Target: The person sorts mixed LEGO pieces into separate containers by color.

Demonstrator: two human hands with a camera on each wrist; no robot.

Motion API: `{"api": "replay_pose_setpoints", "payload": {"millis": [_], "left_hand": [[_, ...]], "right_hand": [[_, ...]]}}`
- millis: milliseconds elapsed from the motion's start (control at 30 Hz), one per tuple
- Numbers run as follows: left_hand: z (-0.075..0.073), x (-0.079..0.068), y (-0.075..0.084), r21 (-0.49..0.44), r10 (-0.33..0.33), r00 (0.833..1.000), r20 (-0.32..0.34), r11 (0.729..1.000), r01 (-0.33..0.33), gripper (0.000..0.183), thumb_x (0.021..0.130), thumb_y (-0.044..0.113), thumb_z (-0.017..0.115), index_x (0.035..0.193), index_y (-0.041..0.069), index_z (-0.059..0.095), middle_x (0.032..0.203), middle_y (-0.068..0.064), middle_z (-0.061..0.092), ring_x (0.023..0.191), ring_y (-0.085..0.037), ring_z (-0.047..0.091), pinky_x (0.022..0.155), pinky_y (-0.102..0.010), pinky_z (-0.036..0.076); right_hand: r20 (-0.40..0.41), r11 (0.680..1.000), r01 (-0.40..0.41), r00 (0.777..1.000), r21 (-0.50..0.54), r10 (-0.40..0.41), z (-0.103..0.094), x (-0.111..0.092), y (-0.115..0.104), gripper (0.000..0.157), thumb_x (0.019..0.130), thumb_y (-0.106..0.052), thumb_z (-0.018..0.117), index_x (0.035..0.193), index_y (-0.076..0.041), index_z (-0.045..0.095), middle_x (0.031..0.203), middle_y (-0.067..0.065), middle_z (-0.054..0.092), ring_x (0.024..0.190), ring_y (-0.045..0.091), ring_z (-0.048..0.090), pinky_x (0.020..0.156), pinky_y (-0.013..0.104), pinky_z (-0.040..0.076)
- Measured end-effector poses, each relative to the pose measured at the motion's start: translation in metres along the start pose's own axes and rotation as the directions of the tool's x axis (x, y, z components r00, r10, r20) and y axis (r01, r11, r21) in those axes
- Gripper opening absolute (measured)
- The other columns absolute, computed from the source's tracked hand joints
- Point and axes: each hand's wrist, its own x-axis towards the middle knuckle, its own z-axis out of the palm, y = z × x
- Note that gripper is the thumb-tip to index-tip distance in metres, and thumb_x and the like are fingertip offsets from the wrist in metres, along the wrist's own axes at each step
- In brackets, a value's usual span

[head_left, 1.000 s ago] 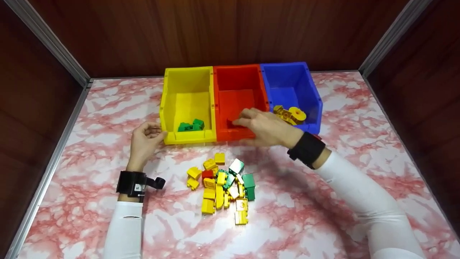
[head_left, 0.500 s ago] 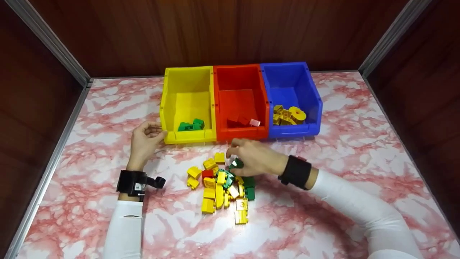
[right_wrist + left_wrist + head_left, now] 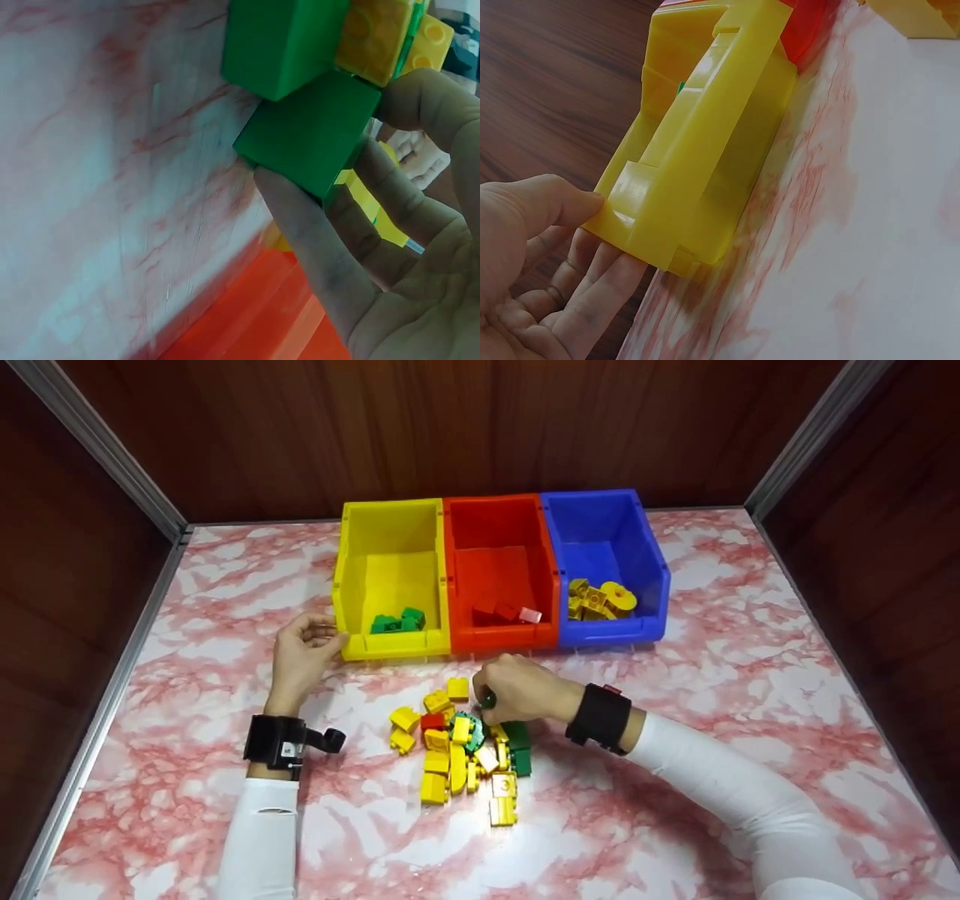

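Right hand is just in front of the red bin, thumb and fingers clamped on a green block, right by the block pile! That pile, mostly yellow, sits on the bench in front of the red bin. Left hand pinches the front corner of the yellow bin, which adjoins the red bin's left side. On the red bin's right, the blue bin holds yellow pieces.
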Motion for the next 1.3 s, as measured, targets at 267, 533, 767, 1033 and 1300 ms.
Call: {"api": "replay_pose_setpoints", "payload": {"millis": [267, 533, 767, 1033, 1300], "left_hand": [[0.000, 0.000, 0.000, 0.000, 0.003, 1.000, 0.006, 1.000, -0.003, 0.032, 0.093, 0.011, 0.080, 0.120, -0.003, 0.069, 0.104, -0.009, 0.072, 0.088, -0.005, 0.066, 0.080, -0.012, 0.056], [-0.003, -0.001, 0.001, 0.010, 0.001, 1.000, -0.006, 1.000, -0.001, 0.032, 0.093, 0.010, 0.080, 0.119, -0.003, 0.069, 0.101, -0.004, 0.071, 0.088, -0.005, 0.065, 0.080, -0.011, 0.055], [0.000, 0.001, 0.000, -0.012, 0.000, 1.000, 0.003, 1.000, 0.000, 0.032, 0.092, 0.009, 0.080, 0.119, -0.004, 0.068, 0.097, 0.000, 0.070, 0.089, -0.005, 0.066, 0.081, -0.012, 0.056], [0.000, 0.002, -0.001, -0.003, -0.014, 1.000, 0.008, 1.000, 0.014, 0.033, 0.093, 0.011, 0.080, 0.120, -0.003, 0.068, 0.103, -0.006, 0.070, 0.088, -0.006, 0.066, 0.081, -0.011, 0.055], [0.001, 0.002, -0.003, -0.014, -0.012, 1.000, 0.004, 1.000, 0.012, 0.033, 0.093, 0.010, 0.081, 0.121, -0.002, 0.069, 0.105, -0.008, 0.071, 0.088, -0.005, 0.066, 0.081, -0.012, 0.056]], "right_hand": [[-0.091, 0.999, 0.041, 0.995, 0.030, -0.038, -0.016, 0.007, -0.006, 0.010, 0.086, -0.016, 0.082, 0.088, -0.008, 0.076, 0.081, 0.006, 0.073, 0.070, 0.017, 0.064, 0.063, 0.026, 0.056], [-0.210, 0.989, 0.129, 0.971, 0.065, -0.113, -0.048, 0.039, -0.022, 0.011, 0.090, -0.014, 0.079, 0.097, -0.005, 0.078, 0.095, 0.011, 0.074, 0.083, 0.022, 0.068, 0.073, 0.028, 0.063], [-0.176, 0.982, 0.171, 0.972, 0.082, -0.155, -0.071, 0.077, -0.022, 0.018, 0.095, -0.017, 0.079, 0.108, -0.005, 0.079, 0.104, 0.012, 0.072, 0.093, 0.023, 0.070, 0.084, 0.031, 0.065], [-0.113, 0.992, 0.129, 0.986, 0.013, -0.126, -0.077, 0.115, -0.018, 0.021, 0.096, -0.016, 0.077, 0.114, -0.005, 0.078, 0.115, 0.011, 0.073, 0.100, 0.024, 0.067, 0.095, 0.033, 0.062], [-0.046, 0.965, 0.118, 0.990, -0.236, -0.132, -0.066, 0.131, -0.022, 0.010, 0.097, -0.014, 0.072, 0.104, -0.008, 0.076, 0.104, 0.011, 0.068, 0.091, 0.027, 0.065, 0.076, 0.030, 0.057]]}}
